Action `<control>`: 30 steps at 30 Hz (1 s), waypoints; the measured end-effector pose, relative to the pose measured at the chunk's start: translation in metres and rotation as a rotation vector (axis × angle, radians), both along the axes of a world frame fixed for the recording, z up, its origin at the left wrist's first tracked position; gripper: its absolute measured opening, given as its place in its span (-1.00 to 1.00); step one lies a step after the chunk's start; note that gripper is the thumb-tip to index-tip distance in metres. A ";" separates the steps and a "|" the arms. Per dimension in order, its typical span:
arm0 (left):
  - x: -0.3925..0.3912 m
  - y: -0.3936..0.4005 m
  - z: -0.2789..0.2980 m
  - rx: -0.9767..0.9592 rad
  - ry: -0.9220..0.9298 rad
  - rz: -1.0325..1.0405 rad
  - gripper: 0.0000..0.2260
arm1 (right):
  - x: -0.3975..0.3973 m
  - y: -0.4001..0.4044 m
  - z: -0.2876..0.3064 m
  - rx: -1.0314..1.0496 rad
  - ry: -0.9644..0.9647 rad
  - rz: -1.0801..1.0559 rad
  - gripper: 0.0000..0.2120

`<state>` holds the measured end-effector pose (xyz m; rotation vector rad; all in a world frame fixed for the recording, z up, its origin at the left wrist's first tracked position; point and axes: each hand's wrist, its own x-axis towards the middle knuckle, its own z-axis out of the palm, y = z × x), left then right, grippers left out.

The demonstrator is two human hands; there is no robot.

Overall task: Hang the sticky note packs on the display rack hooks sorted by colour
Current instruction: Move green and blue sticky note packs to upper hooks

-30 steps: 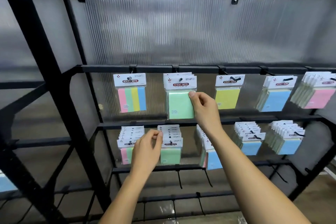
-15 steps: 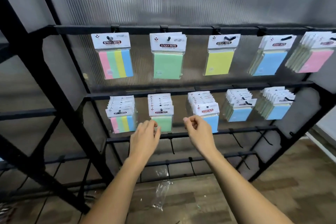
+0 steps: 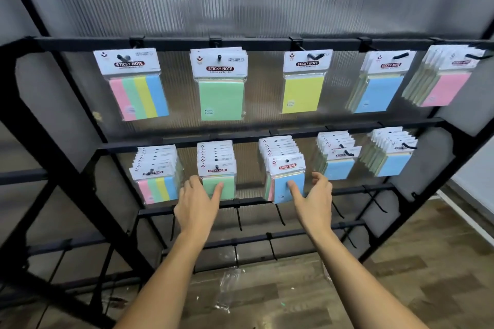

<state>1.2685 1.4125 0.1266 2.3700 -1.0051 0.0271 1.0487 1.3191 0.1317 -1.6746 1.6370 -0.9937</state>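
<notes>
The black display rack point(image 3: 240, 44) carries two rows of sticky note packs. Top row: a multi-colour pack point(image 3: 139, 96), green pack point(image 3: 222, 99), yellow pack point(image 3: 303, 93), blue packs point(image 3: 379, 93) and pink packs point(image 3: 446, 88). Lower row: a multi-colour stack point(image 3: 157, 187), a green stack point(image 3: 216, 163), a stack fronted by a blue pack point(image 3: 287, 168), and two more blue stacks point(image 3: 338, 168) point(image 3: 393, 163). My left hand point(image 3: 197, 203) touches the front green pack with its thumb. My right hand point(image 3: 314, 200) lays its thumb on the front blue pack, fingers spread to its right.
Bare black hooks point(image 3: 239, 216) hang from the two rails below the lower row. A crumpled clear plastic wrapper point(image 3: 230, 288) lies on the wooden floor under the rack. A ribbed translucent panel backs the rack.
My right hand has left the upper green pack and dropped to the lower row. Both hands have spread apart, the left onto the green stack, the right onto the blue one.
</notes>
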 end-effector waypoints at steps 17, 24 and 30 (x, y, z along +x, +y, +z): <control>-0.005 0.021 0.001 -0.073 0.047 -0.102 -0.69 | -0.001 0.008 0.004 0.027 -0.098 0.172 -0.75; -0.011 0.043 0.018 -0.211 0.101 -0.235 -0.68 | -0.002 0.032 0.004 0.033 -0.129 0.205 -0.72; -0.030 0.040 0.031 -0.303 0.180 -0.343 -0.75 | -0.022 0.046 0.018 -0.043 -0.187 0.211 -0.74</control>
